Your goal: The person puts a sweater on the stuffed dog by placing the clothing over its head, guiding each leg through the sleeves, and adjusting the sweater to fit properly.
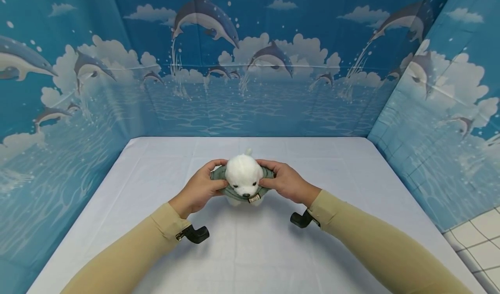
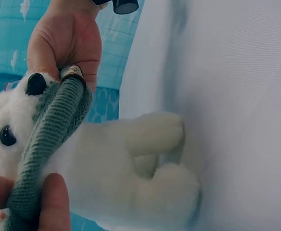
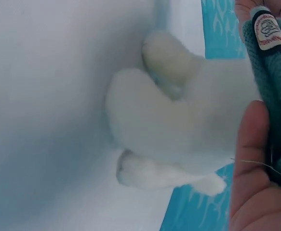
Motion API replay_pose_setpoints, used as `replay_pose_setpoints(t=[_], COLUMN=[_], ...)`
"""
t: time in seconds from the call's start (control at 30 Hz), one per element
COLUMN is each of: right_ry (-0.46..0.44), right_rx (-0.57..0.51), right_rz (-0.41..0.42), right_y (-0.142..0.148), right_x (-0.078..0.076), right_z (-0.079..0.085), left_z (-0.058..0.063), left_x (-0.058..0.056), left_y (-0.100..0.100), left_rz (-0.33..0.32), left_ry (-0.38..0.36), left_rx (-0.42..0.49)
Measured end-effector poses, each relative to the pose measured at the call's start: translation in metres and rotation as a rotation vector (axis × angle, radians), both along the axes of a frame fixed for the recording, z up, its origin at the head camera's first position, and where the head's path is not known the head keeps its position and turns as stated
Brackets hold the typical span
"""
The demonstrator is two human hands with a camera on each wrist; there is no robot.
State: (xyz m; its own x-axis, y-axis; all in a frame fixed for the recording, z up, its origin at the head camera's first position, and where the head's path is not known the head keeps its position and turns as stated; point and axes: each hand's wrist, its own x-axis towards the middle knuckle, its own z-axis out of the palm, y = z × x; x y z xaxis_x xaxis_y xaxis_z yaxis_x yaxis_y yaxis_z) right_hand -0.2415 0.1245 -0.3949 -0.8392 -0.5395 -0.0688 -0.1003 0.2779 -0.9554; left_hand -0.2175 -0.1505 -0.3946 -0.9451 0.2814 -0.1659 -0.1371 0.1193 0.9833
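A white plush dog (image 1: 244, 172) stands on the table, facing me. Around its neck a green knitted garment (image 1: 233, 193) is bunched into a thick roll. My left hand (image 1: 203, 182) grips the roll on one side, and my right hand (image 1: 288, 182) holds the other, thumbs in front. In the left wrist view, the left thumb and a finger pinch the knit (image 2: 53, 130) below the dog's eyes. The right wrist view shows the right hand (image 3: 258, 192) against the knit, near a sewn label (image 3: 269, 32). The dog's lower body (image 3: 179, 115) is bare.
A white cloth (image 1: 242, 250) covers the table. Blue curtains with dolphins (image 1: 250, 99) hang behind it and at both sides. Black camera mounts (image 1: 195, 234) are strapped to both wrists. Pale floor tiles (image 1: 482, 237) show at the lower right.
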Motion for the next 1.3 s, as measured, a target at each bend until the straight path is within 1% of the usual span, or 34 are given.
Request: replay_pose_setpoints(t=[0.13,0.27,0.4,0.53,0.63,0.73,0.87,1.07,1.17,1.3], right_ry=[-0.001,-0.016,0.003,0.030,0.043,0.056,0.090,0.129,0.135,0.157], right_rx=[0.034,0.038,0.038,0.020,0.000,0.003,0.044,0.129,0.147,0.172], right_rz=[0.018,0.039,0.061,0.074,0.072,0.065,0.042,-0.012,-0.043,-0.100], right_y=[0.002,0.003,0.004,0.005,0.006,0.006,0.008,0.010,0.007,0.002], right_x=[-0.002,-0.004,-0.005,-0.006,-0.008,-0.009,-0.009,-0.011,-0.013,-0.016], right_z=[-0.003,-0.007,-0.010,-0.014,-0.019,-0.023,-0.023,-0.020,-0.019,-0.019], left_z=[-0.005,-0.012,-0.017,-0.021,-0.027,-0.032,-0.034,-0.028,-0.027,-0.027], left_x=[-0.003,-0.006,-0.009,-0.011,-0.014,-0.017,-0.020,-0.024,-0.025,-0.025], left_y=[-0.001,-0.003,-0.004,-0.005,-0.006,-0.007,-0.012,-0.022,-0.022,-0.020], left_rz=[-0.005,-0.025,-0.045,-0.063,-0.076,-0.077,-0.097,-0.159,-0.155,-0.106], left_ry=[-0.029,-0.056,-0.064,-0.070,-0.071,-0.066,-0.019,0.067,0.121,0.237], left_rx=[0.029,0.068,0.081,0.072,0.043,0.010,-0.057,-0.200,-0.299,-0.455])
